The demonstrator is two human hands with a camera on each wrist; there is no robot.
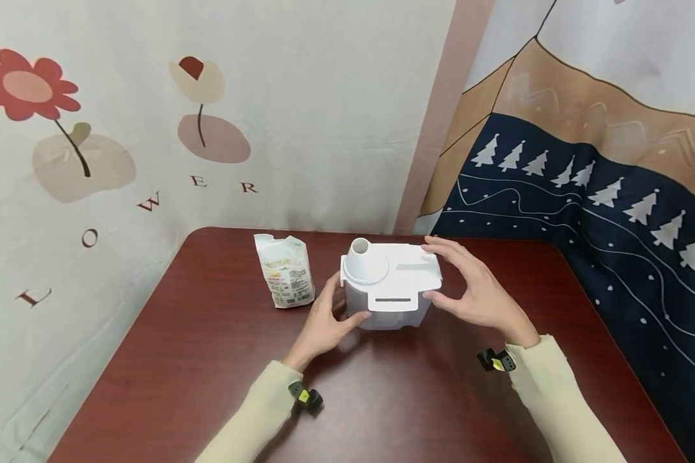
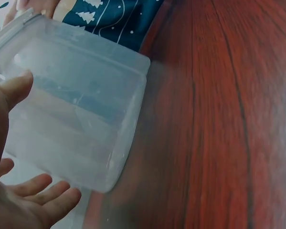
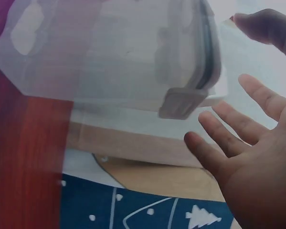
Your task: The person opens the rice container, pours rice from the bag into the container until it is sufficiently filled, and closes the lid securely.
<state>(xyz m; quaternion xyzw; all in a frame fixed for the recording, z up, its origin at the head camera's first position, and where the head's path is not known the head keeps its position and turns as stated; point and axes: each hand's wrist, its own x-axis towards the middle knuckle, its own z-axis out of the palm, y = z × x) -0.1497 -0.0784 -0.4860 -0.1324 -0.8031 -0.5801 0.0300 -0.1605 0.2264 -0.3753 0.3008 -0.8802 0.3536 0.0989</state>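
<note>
A translucent plastic storage container (image 1: 388, 315) with a white lid (image 1: 414, 267) stands upright on the table. On the lid's left part rises a round white spout-like piece (image 1: 360, 260), and a flap latch (image 1: 392, 301) hangs at the front. Beside the container's left side is my left hand (image 1: 326, 325), thumb toward the front corner and fingers spread; in the left wrist view the fingertips (image 2: 66, 198) look relaxed. My right hand (image 1: 475, 292) is at the lid's right end with thumb and fingers spread apart; in the right wrist view a gap shows between fingers and container.
A white printed packet (image 1: 286, 271) stands to the left of the container. The dark red wooden table (image 1: 394, 399) runs back to a flower-printed curtain (image 1: 324, 116), with a navy tree-patterned cloth (image 1: 556, 193) on the right.
</note>
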